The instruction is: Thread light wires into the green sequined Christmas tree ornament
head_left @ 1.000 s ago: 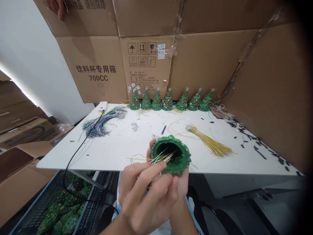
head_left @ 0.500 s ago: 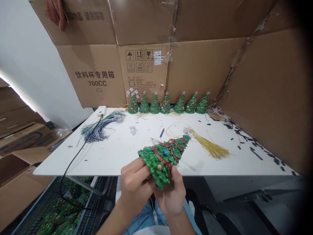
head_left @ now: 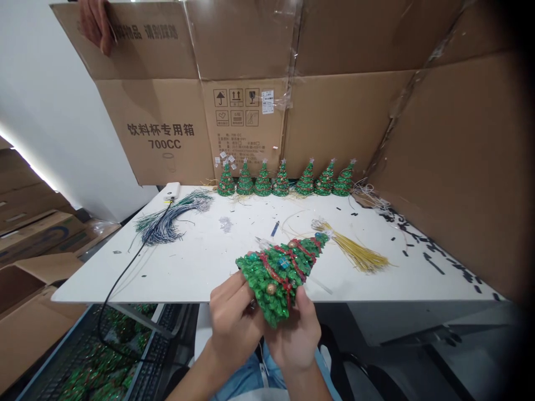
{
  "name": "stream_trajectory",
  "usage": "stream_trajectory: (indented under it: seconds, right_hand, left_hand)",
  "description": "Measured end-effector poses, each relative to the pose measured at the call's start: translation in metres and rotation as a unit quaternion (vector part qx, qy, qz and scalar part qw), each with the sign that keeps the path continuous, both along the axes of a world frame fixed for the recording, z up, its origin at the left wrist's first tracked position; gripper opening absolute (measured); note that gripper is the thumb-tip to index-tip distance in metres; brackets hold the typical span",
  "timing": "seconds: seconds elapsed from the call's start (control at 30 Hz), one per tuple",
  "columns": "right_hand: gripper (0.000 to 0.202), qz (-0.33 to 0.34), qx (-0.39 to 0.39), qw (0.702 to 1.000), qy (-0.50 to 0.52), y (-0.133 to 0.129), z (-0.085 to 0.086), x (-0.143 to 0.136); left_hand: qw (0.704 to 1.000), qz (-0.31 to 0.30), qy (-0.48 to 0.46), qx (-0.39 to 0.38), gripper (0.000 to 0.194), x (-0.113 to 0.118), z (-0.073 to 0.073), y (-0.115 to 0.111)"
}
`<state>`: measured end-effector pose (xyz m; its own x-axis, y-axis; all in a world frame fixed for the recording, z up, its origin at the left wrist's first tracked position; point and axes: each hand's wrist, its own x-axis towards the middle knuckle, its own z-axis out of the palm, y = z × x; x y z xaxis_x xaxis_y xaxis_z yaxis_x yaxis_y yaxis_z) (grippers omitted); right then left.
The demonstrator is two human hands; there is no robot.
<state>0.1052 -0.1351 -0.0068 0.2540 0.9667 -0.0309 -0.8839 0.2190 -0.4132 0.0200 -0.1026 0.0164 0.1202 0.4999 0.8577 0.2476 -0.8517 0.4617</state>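
Note:
A green Christmas tree ornament (head_left: 278,275) with red garlands, gold balls and a small blue gift lies tilted in my hands, its tip pointing up and to the right. My right hand (head_left: 297,334) cradles it from below, thumb pressed on its side. At the wide base, my left hand (head_left: 236,314) has its fingers curled against the underside; the fingertips are hidden there. A clear-tipped tool (head_left: 262,243) shows partly behind the ornament. Just beyond the tip lies a bundle of yellow wires (head_left: 355,250).
Several finished-looking trees (head_left: 262,179) stand along the cardboard wall (head_left: 346,122). Green and blue wires (head_left: 167,223) lie left, crossed by a black cable (head_left: 125,273). A blue pen-like tool (head_left: 275,228) lies mid-table. Black scraps (head_left: 434,262) litter the right. A crate of trees (head_left: 87,340) sits below left. Another person's hand (head_left: 97,25) grips the cardboard.
The view has shifted slightly. My left hand has moved a little at the base; both hands keep the ornament in nearly the same pose.

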Motion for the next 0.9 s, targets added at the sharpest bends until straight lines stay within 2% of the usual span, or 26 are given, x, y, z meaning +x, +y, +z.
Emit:
stream_trajectory:
  seconds: [0.17,0.33,0.43,0.53,0.7,0.9]
  right_hand:
    - [0.051,0.001,0.009,0.999,-0.036,-0.006,-0.009,0.006]
    - [0.059,0.018,0.013,0.998,-0.054,-0.014,-0.018,0.009]
    - [0.057,0.010,-0.009,0.999,-0.045,-0.018,-0.013,0.004]
    - [0.068,-0.007,-0.033,0.999,-0.038,-0.022,-0.004,-0.003]
    - [0.077,-0.011,-0.036,0.998,-0.043,-0.022,0.003,-0.006]
    - [0.072,0.001,-0.011,0.999,-0.047,-0.020,0.005,-0.005]
  left_hand:
    - [0.993,-0.020,-0.050,-0.103,0.029,0.006,-0.003,-0.009]
    - [0.994,-0.014,-0.073,-0.083,0.039,0.010,0.011,-0.015]
    - [0.995,-0.014,-0.072,-0.073,0.044,0.008,0.018,-0.014]
    - [0.995,-0.037,-0.072,-0.064,0.048,0.005,0.020,-0.011]
    - [0.992,-0.067,-0.073,-0.074,0.049,0.002,0.016,-0.008]
    - [0.989,-0.094,-0.076,-0.084,0.037,0.001,0.010,-0.006]
